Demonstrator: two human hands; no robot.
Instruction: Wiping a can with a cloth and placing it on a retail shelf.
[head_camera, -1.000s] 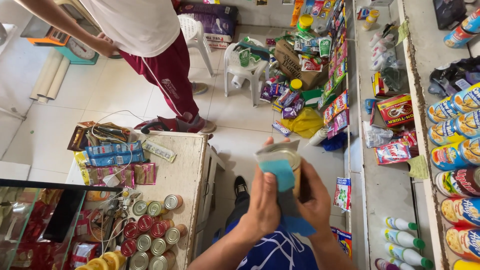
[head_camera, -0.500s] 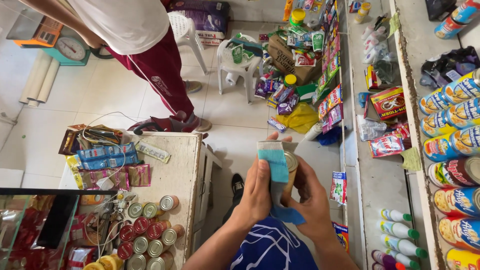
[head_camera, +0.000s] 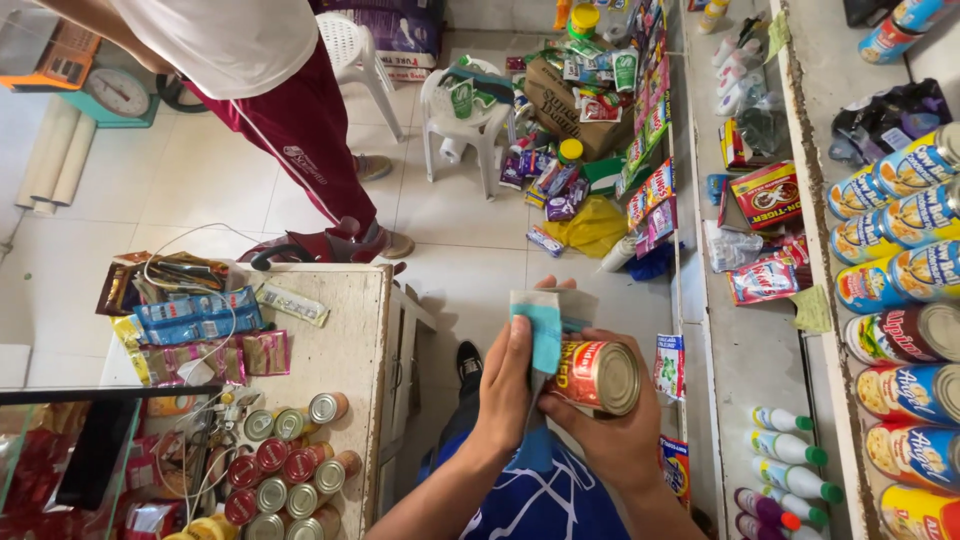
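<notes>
My right hand (head_camera: 615, 435) grips a red-labelled tin can (head_camera: 598, 376), held on its side with its silver end facing right. My left hand (head_camera: 507, 385) presses a folded blue and grey cloth (head_camera: 541, 330) against the can's left side. Both hands are in front of my chest, above my blue shirt (head_camera: 545, 500). The can's far side is hidden by the cloth.
A wooden counter (head_camera: 335, 345) at left carries several tins (head_camera: 285, 470) and snack packets (head_camera: 195, 315). Shelves (head_camera: 750, 360) at right hold cans and bottles. A person in red trousers (head_camera: 305, 130) stands ahead by white plastic chairs (head_camera: 465, 115) and scattered goods on the floor.
The can has turned so its red label and silver end now show. The cloth has shifted to its left side. The view has tilted slightly downward.
</notes>
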